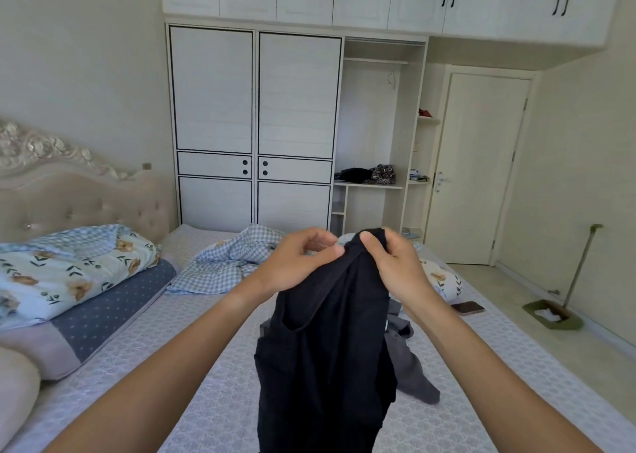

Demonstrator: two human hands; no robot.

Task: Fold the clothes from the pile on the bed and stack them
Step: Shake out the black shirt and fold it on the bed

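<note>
Beige tufted headboard [69, 191] at far left, carved trim along its top. Below it, floral quilt [69, 266] bundled over a blue dotted pillow [113, 311], both lying on the bed [206, 366] with its pale patterned sheet. Further in, blue checked bedding [223, 263] crumpled near the far edge of the mattress.

Left hand [296, 263] raised over the middle of the bed, thumb and curled fingers pinching the top edge of a black garment [327, 349]. Garment held up off the bed, hanging down in loose folds toward the near edge of the view, unfolded. Right hand [392, 263] just beside the left, almost touching it, fingers and thumb curled round the same bunched top edge of the cloth.

Behind and to the right of the hanging cloth, grey clothing [409, 366] lying rumpled on the sheet, partly hidden by the black fabric. Dark phone [467, 307] flat near the right edge of the mattress.

Beyond the bed, white wardrobe [254, 125] with black-trimmed doors and an open shelved section holding dark folded items. Cream door [478, 167] closed to the right. Long-handled dustpan [554, 315] standing on the floor at far right.
</note>
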